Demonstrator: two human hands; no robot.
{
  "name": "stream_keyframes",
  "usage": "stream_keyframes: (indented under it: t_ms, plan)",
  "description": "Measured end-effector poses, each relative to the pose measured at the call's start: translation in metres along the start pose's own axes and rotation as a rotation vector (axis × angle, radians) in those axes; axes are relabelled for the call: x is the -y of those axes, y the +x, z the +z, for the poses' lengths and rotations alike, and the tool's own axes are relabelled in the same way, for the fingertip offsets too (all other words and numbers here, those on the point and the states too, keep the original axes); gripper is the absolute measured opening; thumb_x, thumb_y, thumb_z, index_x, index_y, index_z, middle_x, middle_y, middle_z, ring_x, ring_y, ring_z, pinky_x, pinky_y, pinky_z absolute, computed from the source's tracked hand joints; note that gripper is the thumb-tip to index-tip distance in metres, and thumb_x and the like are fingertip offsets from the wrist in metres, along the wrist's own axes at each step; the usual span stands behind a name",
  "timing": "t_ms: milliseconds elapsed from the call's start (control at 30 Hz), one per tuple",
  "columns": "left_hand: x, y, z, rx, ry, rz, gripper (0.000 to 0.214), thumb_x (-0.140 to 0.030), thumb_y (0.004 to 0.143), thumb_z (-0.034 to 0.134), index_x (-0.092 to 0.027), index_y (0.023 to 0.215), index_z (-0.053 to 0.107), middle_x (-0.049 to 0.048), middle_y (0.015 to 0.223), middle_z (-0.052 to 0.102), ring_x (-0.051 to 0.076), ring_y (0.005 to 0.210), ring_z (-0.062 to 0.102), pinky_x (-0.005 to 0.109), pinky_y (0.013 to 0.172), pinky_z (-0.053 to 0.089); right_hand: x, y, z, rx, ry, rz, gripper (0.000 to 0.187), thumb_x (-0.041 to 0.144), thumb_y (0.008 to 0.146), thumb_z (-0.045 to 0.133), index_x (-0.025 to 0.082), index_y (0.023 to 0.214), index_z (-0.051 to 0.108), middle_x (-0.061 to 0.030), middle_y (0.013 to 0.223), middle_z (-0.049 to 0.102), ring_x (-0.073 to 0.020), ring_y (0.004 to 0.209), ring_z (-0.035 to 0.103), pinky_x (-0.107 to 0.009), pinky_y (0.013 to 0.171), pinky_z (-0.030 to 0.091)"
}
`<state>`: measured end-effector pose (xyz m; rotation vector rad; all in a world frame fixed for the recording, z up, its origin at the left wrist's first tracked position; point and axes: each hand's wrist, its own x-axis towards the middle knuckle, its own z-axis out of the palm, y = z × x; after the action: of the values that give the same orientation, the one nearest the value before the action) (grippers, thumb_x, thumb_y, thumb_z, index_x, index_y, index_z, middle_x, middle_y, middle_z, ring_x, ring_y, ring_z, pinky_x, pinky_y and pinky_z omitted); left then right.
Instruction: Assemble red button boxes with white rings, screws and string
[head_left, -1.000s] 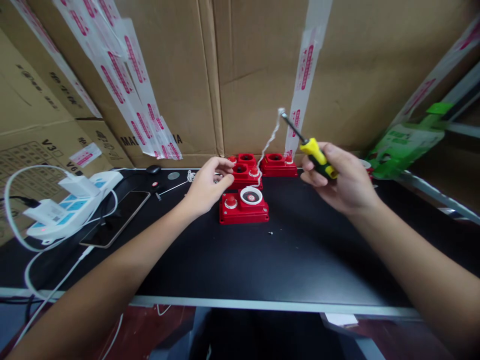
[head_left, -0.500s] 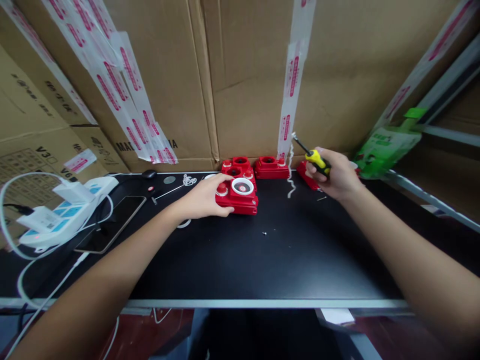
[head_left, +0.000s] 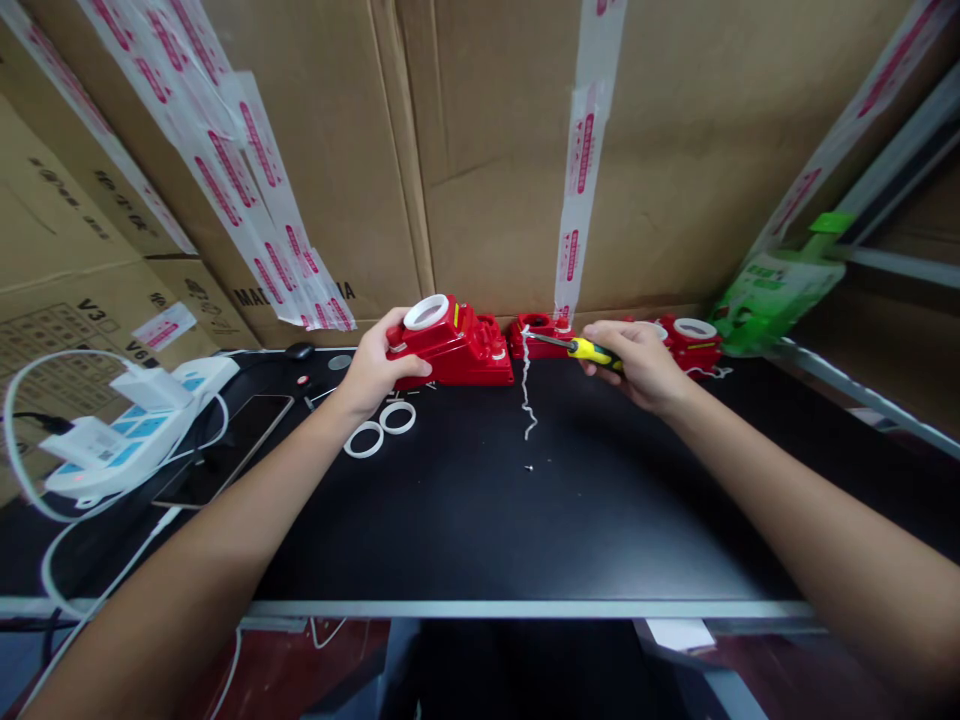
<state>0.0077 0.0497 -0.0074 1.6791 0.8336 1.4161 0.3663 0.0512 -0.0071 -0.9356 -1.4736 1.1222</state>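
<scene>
My left hand (head_left: 382, 363) is closed around a red housing (head_left: 424, 348) with a white ring on top, tilted toward its right side. More red housings (head_left: 486, 350) stand right beside it along the cardboard. In my right hand (head_left: 636, 362) is a yellow and black screwdriver (head_left: 592, 352), its shaft pointing left. From the screwdriver's tip hangs a white wavy strand (head_left: 527, 395), over the table in front of another red housing (head_left: 541, 335). Behind my right hand, a red housing with a white ring (head_left: 694, 345) sits at the right.
Two white rings (head_left: 364, 440) and a small screw (head_left: 529, 468) lie on the black table (head_left: 465, 540). On the left are a phone (head_left: 225, 450) and a white power strip (head_left: 135, 430) with cables. A green and white pouch (head_left: 776, 290) stands at the right, before cardboard (head_left: 495, 150).
My left hand has lifted and tilted the red housing, moving it back and left, baring two white rings. My right hand has swung the screwdriver left and down, with the strand on its tip.
</scene>
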Motion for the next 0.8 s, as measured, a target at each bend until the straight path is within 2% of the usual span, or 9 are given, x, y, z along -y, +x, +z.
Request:
stream_keyframes:
  t_ms: [200,400,500,567,667,800]
  plan:
    - [-0.006,-0.002,0.005,-0.010,-0.051,-0.027,0.060,-0.019,0.057,0.082,-0.022,0.116,0.073,0.0029,0.106,0.077,0.023,0.093,0.070,0.035,0.083,0.059,-0.006,0.001,0.001,0.025,-0.015,0.024,0.038,0.054,0.084,0.085,0.019,0.074,0.074,-0.0031,0.059,0.067,-0.0088,0.043,0.047,-0.023,0.036,0.024]
    - [-0.009,-0.001,0.002,-0.001,0.009,-0.029,0.059,-0.021,0.057,0.084,-0.022,0.115,0.072,0.0017,0.106,0.076,0.023,0.094,0.069,0.036,0.088,0.056,-0.002,0.000,0.003,0.013,-0.006,0.019,0.038,0.054,0.082,0.086,0.019,0.074,0.074,-0.0029,0.058,0.066,-0.0093,0.044,0.048,-0.023,0.036,0.025]
    - [-0.018,-0.003,-0.001,0.060,0.254,-0.022,0.065,-0.018,0.052,0.088,-0.022,0.115,0.072,0.0016,0.109,0.075,0.025,0.098,0.068,0.039,0.093,0.054,0.001,-0.001,0.003,0.003,0.001,0.007,0.037,0.052,0.084,0.084,0.019,0.071,0.072,-0.0024,0.058,0.064,-0.0085,0.044,0.046,-0.022,0.036,0.024]
    - [-0.024,-0.004,-0.002,0.140,0.373,-0.070,0.069,-0.014,0.049,0.087,-0.022,0.115,0.071,0.0015,0.108,0.075,0.026,0.098,0.068,0.041,0.092,0.055,0.001,-0.001,0.002,-0.002,0.005,0.001,0.037,0.050,0.085,0.083,0.019,0.068,0.071,-0.0022,0.057,0.064,-0.0079,0.044,0.045,-0.022,0.036,0.023]
    - [-0.029,-0.007,0.000,0.250,0.421,-0.166,0.067,-0.013,0.049,0.085,-0.022,0.114,0.070,0.0012,0.104,0.074,0.027,0.096,0.069,0.041,0.085,0.056,0.001,0.000,0.001,-0.001,0.007,0.003,0.037,0.049,0.085,0.083,0.019,0.068,0.071,-0.0025,0.058,0.064,-0.0077,0.044,0.045,-0.022,0.036,0.022]
    - [-0.026,-0.006,0.002,0.276,0.387,-0.225,0.068,-0.012,0.049,0.085,-0.022,0.114,0.070,0.0010,0.103,0.075,0.027,0.095,0.069,0.043,0.086,0.057,0.000,0.000,0.002,0.006,0.011,0.009,0.036,0.049,0.084,0.083,0.019,0.069,0.071,-0.0026,0.057,0.064,-0.0083,0.044,0.047,-0.022,0.036,0.023]
